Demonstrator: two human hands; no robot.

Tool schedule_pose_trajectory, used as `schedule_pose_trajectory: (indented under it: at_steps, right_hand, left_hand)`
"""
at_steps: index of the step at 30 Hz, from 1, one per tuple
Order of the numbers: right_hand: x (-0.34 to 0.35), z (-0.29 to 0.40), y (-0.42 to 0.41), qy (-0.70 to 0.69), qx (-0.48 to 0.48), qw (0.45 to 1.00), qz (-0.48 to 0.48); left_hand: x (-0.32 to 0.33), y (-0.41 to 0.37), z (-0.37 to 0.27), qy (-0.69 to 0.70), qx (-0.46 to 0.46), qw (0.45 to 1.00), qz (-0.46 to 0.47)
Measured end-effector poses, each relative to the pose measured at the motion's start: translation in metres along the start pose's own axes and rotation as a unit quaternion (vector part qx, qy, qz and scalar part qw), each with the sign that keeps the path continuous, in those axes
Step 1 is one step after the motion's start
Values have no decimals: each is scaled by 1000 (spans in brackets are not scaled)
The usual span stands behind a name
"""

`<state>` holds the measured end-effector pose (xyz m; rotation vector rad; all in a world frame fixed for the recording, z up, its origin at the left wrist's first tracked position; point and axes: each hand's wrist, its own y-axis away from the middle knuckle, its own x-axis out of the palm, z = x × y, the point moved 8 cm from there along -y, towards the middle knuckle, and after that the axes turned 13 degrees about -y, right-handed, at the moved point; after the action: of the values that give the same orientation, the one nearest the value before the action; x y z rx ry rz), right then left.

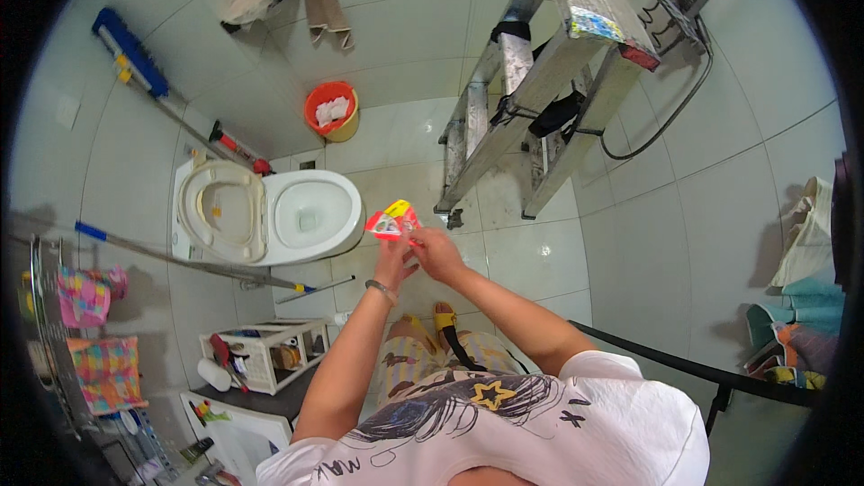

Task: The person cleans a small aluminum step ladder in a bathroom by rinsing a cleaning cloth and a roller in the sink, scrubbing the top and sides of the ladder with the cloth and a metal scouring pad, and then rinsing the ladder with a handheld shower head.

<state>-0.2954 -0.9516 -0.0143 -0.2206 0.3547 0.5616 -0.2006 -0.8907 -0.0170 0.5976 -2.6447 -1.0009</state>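
Both my hands meet in front of me over the tiled floor, to the right of the toilet bowl (310, 209). Between them is a small red and yellow packet (393, 221), seemingly of plastic. My left hand (393, 263) holds its lower edge from below, a bangle on the wrist. The fingers of my right hand (435, 253) pinch the packet's lower right corner. The toilet seat (260, 216) is raised, and some water shows in the bowl. Whether the packet is torn cannot be made out.
An aluminium stepladder (486, 148) stands at the upper right. A lined bin (354, 123) holding white paper is against the back wall. Long-handled tools, including a blue-headed brush (131, 54), lean at the left. A white rack (263, 358) stands lower left; a black rail (675, 361) crosses the right.
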Motion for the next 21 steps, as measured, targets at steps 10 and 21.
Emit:
schedule_pose_trajectory:
  at_steps: [10, 21]
  right_hand:
    - [-87, -71, -30, 35, 90, 995, -22]
    - [-82, -190, -29, -43, 383, 922, 27]
  left_hand:
    - [-90, -231, -55, 47, 102, 986, -122]
    - [-205, -446, -161, 30, 137, 972, -186]
